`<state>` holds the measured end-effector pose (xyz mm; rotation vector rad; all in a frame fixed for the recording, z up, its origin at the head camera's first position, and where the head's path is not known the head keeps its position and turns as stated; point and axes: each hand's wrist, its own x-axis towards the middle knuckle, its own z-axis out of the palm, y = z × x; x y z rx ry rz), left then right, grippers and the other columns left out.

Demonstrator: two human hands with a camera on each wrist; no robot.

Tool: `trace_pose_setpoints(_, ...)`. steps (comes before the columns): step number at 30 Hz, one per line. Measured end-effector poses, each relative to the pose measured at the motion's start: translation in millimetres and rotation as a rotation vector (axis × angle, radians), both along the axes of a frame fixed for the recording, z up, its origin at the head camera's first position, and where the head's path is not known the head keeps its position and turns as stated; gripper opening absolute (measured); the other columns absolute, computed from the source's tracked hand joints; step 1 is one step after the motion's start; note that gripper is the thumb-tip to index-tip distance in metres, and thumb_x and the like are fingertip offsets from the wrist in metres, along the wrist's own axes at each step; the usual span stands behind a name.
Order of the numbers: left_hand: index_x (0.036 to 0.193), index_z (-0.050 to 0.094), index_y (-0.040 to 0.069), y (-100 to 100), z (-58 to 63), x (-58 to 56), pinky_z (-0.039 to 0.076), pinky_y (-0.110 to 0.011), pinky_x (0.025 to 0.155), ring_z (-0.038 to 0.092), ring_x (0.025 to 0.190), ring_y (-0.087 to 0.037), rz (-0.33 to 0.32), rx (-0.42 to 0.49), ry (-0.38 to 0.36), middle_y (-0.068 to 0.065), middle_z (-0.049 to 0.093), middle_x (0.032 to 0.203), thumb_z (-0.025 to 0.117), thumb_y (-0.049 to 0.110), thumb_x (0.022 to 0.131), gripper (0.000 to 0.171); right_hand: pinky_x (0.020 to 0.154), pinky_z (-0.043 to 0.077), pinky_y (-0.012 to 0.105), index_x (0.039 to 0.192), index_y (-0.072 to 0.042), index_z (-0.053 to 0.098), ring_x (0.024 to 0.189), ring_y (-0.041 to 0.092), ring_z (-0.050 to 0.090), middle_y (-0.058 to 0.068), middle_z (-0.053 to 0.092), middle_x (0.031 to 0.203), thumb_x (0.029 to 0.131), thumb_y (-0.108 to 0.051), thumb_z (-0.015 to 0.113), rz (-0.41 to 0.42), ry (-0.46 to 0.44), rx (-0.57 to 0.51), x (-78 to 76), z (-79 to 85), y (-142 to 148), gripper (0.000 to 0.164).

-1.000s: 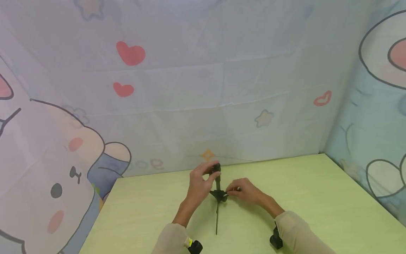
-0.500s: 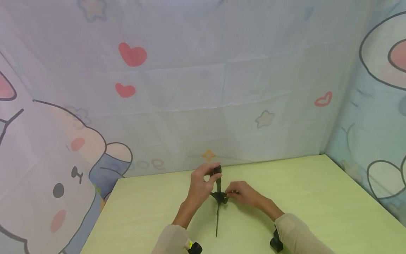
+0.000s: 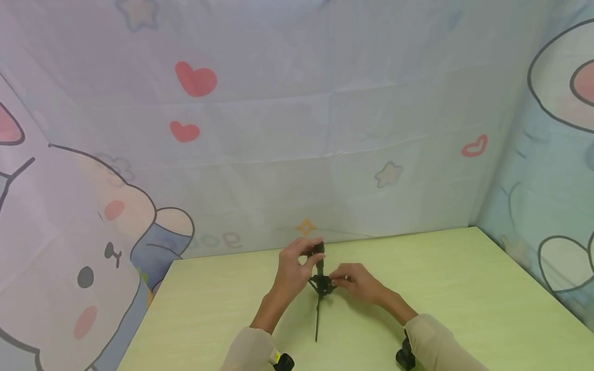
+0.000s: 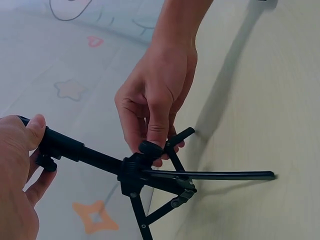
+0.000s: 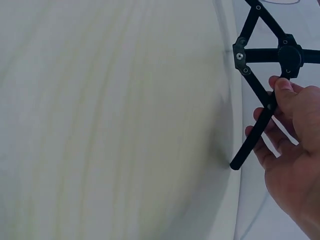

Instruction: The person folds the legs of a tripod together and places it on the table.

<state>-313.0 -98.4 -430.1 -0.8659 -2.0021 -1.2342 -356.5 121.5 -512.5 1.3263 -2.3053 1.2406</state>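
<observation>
A black folding tripod [image 3: 323,285] stands upright near the back of the table, its legs spread partway. My left hand [image 3: 291,264] grips the top of the tube [image 4: 65,144], thumb on one side and fingers on the other. My right hand [image 3: 359,281] pinches one leg [image 5: 256,131] close to the hub, thumb and fingertips around it. A round knob [image 4: 150,149] sits on the hub beside the right fingers in the left wrist view. Another leg [image 4: 225,175] points out toward the person. Hinged braces [image 5: 255,85] link the legs to the lower centre post.
The pale yellow-green table [image 3: 441,288] runs back to a printed cloth [image 3: 260,196] hanging behind it. Wrist cameras [image 3: 284,362] are strapped at both sleeves. More cloth with cartoon figures hangs at the left and right sides.
The tripod's legs have shifted around the hub, with the right-hand leg now lower and farther out. My right hand has moved slightly; my left hand keeps its grip on the tube.
</observation>
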Motion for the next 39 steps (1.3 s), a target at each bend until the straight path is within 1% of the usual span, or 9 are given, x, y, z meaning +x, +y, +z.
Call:
trace_pose_setpoints(9,0.119,0.074,0.004,-0.7,3.8,3.0,0.062,-0.031,0.078,0.071,0.086,-0.021,0.012,-0.015,0.006,-0.007,0.072,0.099,0.083,0.001,0.086,0.034,0.076,0.062,0.029,0.11,0.0,0.078,0.092,0.019,0.072,0.008,0.076,0.101,0.098,0.0,0.07,-0.089,-0.198,-0.106,9.5,7.3,-4.4,0.015)
trace_pose_setpoints(11,0.12,0.074,0.005,-1.5,5.3,4.5,0.062,-0.032,0.079,0.072,0.087,-0.02,0.006,-0.028,-0.009,-0.006,0.072,0.1,0.082,0.001,0.087,0.034,0.077,0.062,0.028,0.11,-0.001,0.078,0.092,0.019,0.072,0.007,0.076,0.101,0.098,-0.001,0.07,-0.097,-0.209,-0.103,11.5,8.6,-4.5,0.014)
trace_pose_setpoints(13,0.121,0.074,0.004,-2.4,6.9,6.0,0.062,-0.033,0.079,0.072,0.089,-0.021,0.002,-0.043,-0.024,-0.007,0.072,0.102,0.082,0.002,0.088,0.034,0.077,0.062,0.028,0.109,-0.002,0.078,0.093,0.019,0.073,0.007,0.076,0.102,0.098,-0.001,0.07,-0.094,-0.191,-0.083,12.8,10.9,-3.6,0.013)
trace_pose_setpoints(19,0.122,0.073,0.004,-5.0,10.0,8.5,0.062,-0.035,0.08,0.073,0.091,-0.022,0.008,-0.07,-0.045,-0.008,0.072,0.105,0.081,0.002,0.089,0.034,0.075,0.063,0.026,0.105,-0.004,0.079,0.091,0.018,0.074,0.006,0.076,0.1,0.096,-0.001,0.073,-0.075,-0.053,0.034,14.4,22.1,0.2,0.011)
trace_pose_setpoints(23,0.122,0.073,0.005,-5.1,9.7,9.7,0.062,-0.033,0.082,0.073,0.092,-0.021,0.007,-0.062,-0.055,-0.008,0.073,0.106,0.08,0.002,0.09,0.034,0.075,0.063,0.029,0.104,-0.002,0.08,0.088,0.018,0.074,0.006,0.077,0.098,0.094,0.0,0.074,-0.069,0.002,0.061,15.8,25.4,0.7,0.012)
trace_pose_setpoints(31,0.122,0.073,0.004,-3.8,10.7,11.5,0.063,-0.033,0.081,0.073,0.09,-0.023,-0.007,-0.036,-0.036,-0.008,0.072,0.104,0.081,0.001,0.088,0.034,0.066,0.059,0.027,0.102,-0.003,0.081,0.08,0.013,0.072,0.001,0.077,0.093,0.09,0.002,0.078,-0.082,0.062,0.002,15.6,20.6,0.7,0.014)
trace_pose_setpoints(34,0.121,0.073,0.004,-3.5,11.1,11.9,0.063,-0.032,0.081,0.074,0.09,-0.023,-0.002,-0.043,-0.046,-0.008,0.072,0.104,0.081,0.001,0.088,0.034,0.061,0.057,0.026,0.102,-0.004,0.081,0.071,0.014,0.069,0.0,0.077,0.092,0.09,0.003,0.077,-0.076,0.058,-0.033,15.1,18.3,0.3,0.015)
trace_pose_setpoints(37,0.121,0.073,0.005,-3.1,12.1,13.1,0.063,-0.031,0.08,0.074,0.09,-0.022,0.006,-0.055,-0.067,-0.009,0.072,0.104,0.081,0.002,0.089,0.034,0.063,0.058,0.026,0.103,-0.003,0.081,0.072,0.017,0.071,0.001,0.077,0.092,0.091,0.003,0.076,-0.064,0.05,-0.073,15.9,16.7,-0.9,0.015)
trace_pose_setpoints(39,0.122,0.073,0.005,-2.8,12.7,14.0,0.063,-0.031,0.079,0.074,0.09,-0.022,0.005,-0.058,-0.073,-0.009,0.073,0.105,0.081,0.001,0.089,0.034,0.067,0.061,0.027,0.106,-0.002,0.081,0.078,0.017,0.074,0.003,0.078,0.093,0.092,0.002,0.075,-0.053,0.006,-0.098,17.4,15.9,-2.0,0.015)
